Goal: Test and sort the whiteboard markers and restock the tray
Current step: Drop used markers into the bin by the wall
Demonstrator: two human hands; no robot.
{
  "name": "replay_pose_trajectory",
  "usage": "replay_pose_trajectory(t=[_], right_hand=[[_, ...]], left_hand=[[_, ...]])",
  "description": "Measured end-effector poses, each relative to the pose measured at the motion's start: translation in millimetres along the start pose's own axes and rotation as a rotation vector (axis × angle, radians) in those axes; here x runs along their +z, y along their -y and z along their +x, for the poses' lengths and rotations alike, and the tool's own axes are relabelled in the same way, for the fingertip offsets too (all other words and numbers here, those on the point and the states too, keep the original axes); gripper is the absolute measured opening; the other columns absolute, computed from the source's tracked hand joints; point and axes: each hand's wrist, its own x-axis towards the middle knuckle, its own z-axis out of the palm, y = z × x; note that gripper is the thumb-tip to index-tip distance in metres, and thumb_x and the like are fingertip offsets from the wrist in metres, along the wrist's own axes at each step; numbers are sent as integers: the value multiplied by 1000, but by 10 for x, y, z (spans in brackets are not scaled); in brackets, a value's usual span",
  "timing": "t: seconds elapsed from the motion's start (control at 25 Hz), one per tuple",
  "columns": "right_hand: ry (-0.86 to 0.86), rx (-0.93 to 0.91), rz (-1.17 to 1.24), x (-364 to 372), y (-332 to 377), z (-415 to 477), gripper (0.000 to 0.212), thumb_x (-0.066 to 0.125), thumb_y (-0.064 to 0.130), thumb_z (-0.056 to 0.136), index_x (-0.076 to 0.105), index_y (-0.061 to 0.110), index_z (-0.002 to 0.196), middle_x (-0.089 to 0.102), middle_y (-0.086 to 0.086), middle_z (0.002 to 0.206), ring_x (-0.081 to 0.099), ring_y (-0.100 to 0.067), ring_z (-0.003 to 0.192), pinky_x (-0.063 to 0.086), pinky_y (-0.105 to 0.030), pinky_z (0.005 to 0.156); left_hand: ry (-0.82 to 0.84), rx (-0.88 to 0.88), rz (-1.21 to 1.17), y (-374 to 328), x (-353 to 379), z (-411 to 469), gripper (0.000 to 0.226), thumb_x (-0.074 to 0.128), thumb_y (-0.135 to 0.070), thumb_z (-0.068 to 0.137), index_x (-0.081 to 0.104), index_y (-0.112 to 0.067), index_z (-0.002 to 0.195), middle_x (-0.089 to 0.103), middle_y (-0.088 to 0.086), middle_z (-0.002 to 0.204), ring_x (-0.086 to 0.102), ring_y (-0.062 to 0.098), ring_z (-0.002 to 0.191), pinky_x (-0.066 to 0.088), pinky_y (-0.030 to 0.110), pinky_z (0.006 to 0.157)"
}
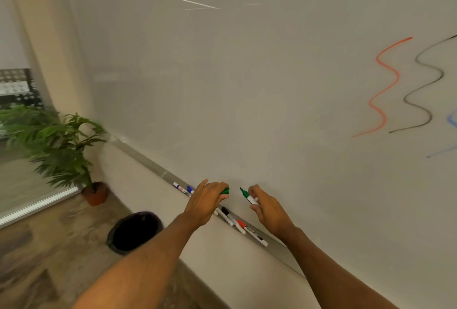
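**Green marker uncapped, cap and pen in separate hands**

I see two hands in the lower middle of the frame, both just in front of the whiteboard (247,86). My right hand (268,209) pinches one green marker (248,197) by its white barrel. Its bare tip points up and left, sticking out beyond the fingers. My left hand (205,200) curls its fingertips round one green cap (225,191). Cap and tip face each other, near but apart.

The tray (153,165) runs diagonally along the board's bottom edge, passing under both hands. On it I count two markers to the left of the left hand, one of them a blue-capped marker (190,188). Between and below the hands lie about four more, including a black-capped marker (226,212) and a red-capped marker (241,224). Blur keeps me from an exact count.

At the right of the frame the board carries three squiggles: a red squiggle (385,86), a black squiggle (425,86) and a blue squiggle (451,120) cut by the edge. At lower left stand one potted plant (61,145) and one black bin (134,232).
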Motion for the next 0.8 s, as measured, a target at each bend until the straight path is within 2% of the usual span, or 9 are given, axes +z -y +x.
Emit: replay_pose_trajectory(t=[0.08, 0.16, 0.2, 0.28, 0.4, 0.52, 0.68, 0.8], right_hand=[[60, 41, -14, 44, 63, 57, 35, 53, 13, 94, 43, 24, 126, 60, 0, 118, 59, -20, 99, 50, -30, 80], [115, -13, -55, 101, 164, 136, 31, 50, 19, 94, 50, 22, 125, 62, -1, 118, 59, -20, 100, 50, -31, 81], [142, -36, -60, 125, 232, 172, 30, 47, 23, 94, 54, 21, 123, 64, -1, 116, 59, -20, 98, 49, -32, 81], [179, -66, -52, 220, 335, 264, 32, 44, 29, 92, 58, 20, 119, 64, -2, 112, 59, -21, 97, 48, -35, 80], [213, -97, -84, 392, 486, 411, 30, 45, 27, 92, 60, 22, 117, 65, -2, 109, 59, -21, 95, 48, -37, 79], [250, -120, -90, 610, 637, 573, 29, 48, 24, 94, 60, 24, 121, 64, -2, 112, 58, -22, 97, 47, -38, 81], [268, -138, -78, 901, 871, 834, 32, 52, 16, 95, 57, 21, 126, 62, -4, 119, 56, -21, 102, 45, -33, 86], [294, -123, -88, 1146, 1092, 1037, 33, 51, 15, 96, 56, 20, 128, 60, -6, 121, 56, -22, 105, 44, -31, 89]], left_hand=[[-3, -13, -1, 64, -42, -125, 28, 40, -32, 101, 57, -15, 116, 64, 1, 102, 57, 16, 93, 26, 32, 110], [-27, -10, 11, 137, -75, -232, 28, 41, -33, 100, 57, -14, 113, 62, 1, 98, 54, 17, 87, 32, 27, 94], [-30, -5, 18, 178, -85, -271, 28, 42, -33, 100, 58, -14, 113, 62, 1, 98, 53, 18, 86, 31, 24, 85], [-25, -4, 11, 293, -105, -334, 26, 44, -34, 99, 58, -16, 111, 62, 0, 99, 52, 19, 85, 27, 22, 75], [5, -3, 1, 516, -107, -408, 27, 46, -39, 96, 59, -21, 111, 63, -4, 103, 53, 16, 88, 34, 24, 76], [12, -14, -8, 734, -155, -497, 27, 49, -34, 96, 59, -20, 117, 64, -4, 110, 51, 11, 89, 31, 20, 78], [48, -67, 3, 1120, -283, -581, 33, 48, -33, 98, 56, -19, 126, 63, -3, 120, 55, 16, 101, 38, 26, 88], [70, -105, -1, 1451, -390, -651, 34, 47, -33, 98, 55, -17, 128, 63, 0, 119, 57, 19, 105, 41, 31, 92]])
